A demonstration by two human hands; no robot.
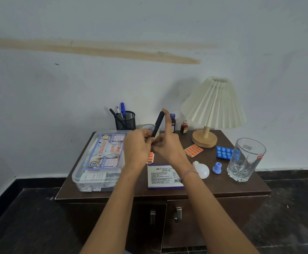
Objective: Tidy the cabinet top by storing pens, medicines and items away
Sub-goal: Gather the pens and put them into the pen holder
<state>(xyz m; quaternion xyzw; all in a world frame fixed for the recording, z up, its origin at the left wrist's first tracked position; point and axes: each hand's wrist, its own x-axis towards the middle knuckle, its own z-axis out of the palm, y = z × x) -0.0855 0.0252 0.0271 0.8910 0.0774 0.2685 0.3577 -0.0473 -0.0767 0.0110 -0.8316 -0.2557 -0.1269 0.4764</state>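
- A first-aid box (98, 162) lies on the left half of the cabinet (223, 189) top.
- Behind it, at the far edge, a pen holder (125, 121) has pens (122, 109) in it, and a tape roll (146, 127) lies just right of it.
- Two bottles (184, 127) stand far back, left of the lamp (210, 114).
- A pill strip (193, 150) lies near the lamp's foot.
- A blister pack (223, 152) lies beside the glass (245, 160) at the right.
- A stamp pad box (164, 176) lies near the middle, then to its right a bulb (202, 170) and a cap (217, 168).
- The left hand (136, 149) and the right hand (168, 145) hold a pen (157, 123) above the middle.
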